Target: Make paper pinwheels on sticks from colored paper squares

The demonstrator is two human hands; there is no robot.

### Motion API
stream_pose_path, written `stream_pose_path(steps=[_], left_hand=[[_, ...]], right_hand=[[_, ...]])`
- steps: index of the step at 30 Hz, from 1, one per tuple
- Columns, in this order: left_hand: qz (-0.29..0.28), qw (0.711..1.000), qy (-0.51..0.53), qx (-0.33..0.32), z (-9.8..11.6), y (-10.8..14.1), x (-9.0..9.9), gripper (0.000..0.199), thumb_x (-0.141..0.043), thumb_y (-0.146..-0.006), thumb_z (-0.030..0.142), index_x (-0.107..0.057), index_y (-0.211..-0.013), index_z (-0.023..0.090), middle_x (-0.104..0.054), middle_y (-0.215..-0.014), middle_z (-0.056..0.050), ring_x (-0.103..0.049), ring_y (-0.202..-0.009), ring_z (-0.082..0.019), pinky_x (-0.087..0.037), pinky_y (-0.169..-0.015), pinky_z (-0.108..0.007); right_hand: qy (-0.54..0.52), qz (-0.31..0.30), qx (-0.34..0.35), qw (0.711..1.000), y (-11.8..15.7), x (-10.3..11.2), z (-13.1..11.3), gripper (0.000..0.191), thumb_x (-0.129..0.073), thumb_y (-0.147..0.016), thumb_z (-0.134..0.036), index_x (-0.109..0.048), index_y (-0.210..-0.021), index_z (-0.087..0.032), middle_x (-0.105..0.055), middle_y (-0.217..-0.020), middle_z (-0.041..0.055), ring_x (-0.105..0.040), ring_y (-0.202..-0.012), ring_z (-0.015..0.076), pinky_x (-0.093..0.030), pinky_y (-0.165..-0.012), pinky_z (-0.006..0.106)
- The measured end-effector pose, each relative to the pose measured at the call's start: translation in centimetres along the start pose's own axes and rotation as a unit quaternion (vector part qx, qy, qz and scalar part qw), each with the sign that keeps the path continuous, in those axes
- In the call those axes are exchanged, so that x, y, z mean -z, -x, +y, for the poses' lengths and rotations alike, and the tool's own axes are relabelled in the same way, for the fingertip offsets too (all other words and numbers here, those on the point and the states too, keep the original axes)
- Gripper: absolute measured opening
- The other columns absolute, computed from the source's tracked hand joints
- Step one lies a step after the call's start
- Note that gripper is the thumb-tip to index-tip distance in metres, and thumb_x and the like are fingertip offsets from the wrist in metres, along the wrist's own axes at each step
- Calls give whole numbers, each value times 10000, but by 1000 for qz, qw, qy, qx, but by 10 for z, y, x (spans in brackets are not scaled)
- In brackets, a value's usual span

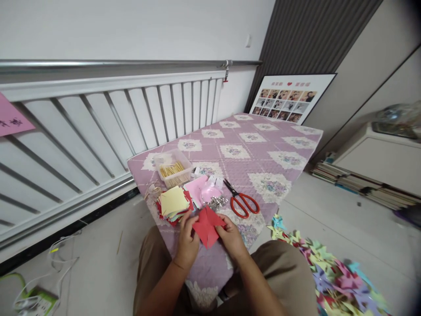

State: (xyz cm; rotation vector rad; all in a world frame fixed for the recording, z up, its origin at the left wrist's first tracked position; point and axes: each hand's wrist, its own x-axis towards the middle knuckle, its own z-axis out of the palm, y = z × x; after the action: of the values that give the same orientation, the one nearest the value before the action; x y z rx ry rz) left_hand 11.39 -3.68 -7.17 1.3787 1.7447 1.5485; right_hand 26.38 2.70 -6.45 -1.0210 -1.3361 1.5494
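A red paper square (208, 226) with slits cut in from its corners is held up over the near end of the table. My left hand (188, 239) is closed on its left side. On the right edge, the thumb and fingers of my right hand (232, 235) pinch the paper. Just behind it lies a pile of small silvery pins (217, 202), beside pink paper (195, 189). To the left sits a stack of coloured paper squares (174, 202), pale yellow on top. Red-handled scissors (242, 202) rest to the right, blades pointing away.
A clear plastic box (177, 177) of thin wooden sticks stands behind the paper stack. The table has a purple patterned cloth (235, 164). Many paper pinwheels (342, 276) lie on the floor at right. A radiator (148, 114) runs along the wall; a power strip (41, 303) lies lower left.
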Motion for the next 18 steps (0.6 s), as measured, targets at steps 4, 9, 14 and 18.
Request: stream_pose_path(steps=[4, 9, 14, 18], left_hand=[[19, 964, 191, 181, 3, -4, -6, 641, -631, -733, 171, -411, -1331, 244, -440, -1435, -119, -483, -1267, -231, -430, -1026, -370], [-16, 854, 420, 306, 14, -10, -3, 680, -651, -741, 358, -372, -1351, 248, -590, -1289, -111, -598, -1137, -239, -486, -947, -388], [-102, 800, 483, 340, 15, -13, 6, 648, -501, -781, 656, -517, -1253, 213, -581, -1314, -135, -610, -1124, -258, -506, -928, -414], [-150, 803, 482, 318, 16, -13, 3, 492, -725, -711, 418, -589, -1145, 231, -652, -1222, -84, -625, -1098, -244, -504, -936, -383]], right_hand=[[-10, 3, -7, 1000, 0, 2, 1, 305, -625, -763, -356, -608, -1029, -208, -737, -829, 20, -649, -649, 174, -508, -602, 274], [-25, 9, -9, 1000, -1, 5, 5, 277, -622, -771, -326, -597, -1021, -210, -729, -831, 10, -649, -659, 163, -509, -620, 269], [-30, 9, -5, 999, 0, 6, 3, 273, -634, -784, -355, -608, -1016, -215, -733, -866, 14, -668, -721, 168, -523, -672, 274], [-24, 2, -3, 1000, 1, 5, -2, 246, -631, -801, -368, -619, -1000, -224, -736, -879, 12, -674, -726, 169, -528, -681, 275]])
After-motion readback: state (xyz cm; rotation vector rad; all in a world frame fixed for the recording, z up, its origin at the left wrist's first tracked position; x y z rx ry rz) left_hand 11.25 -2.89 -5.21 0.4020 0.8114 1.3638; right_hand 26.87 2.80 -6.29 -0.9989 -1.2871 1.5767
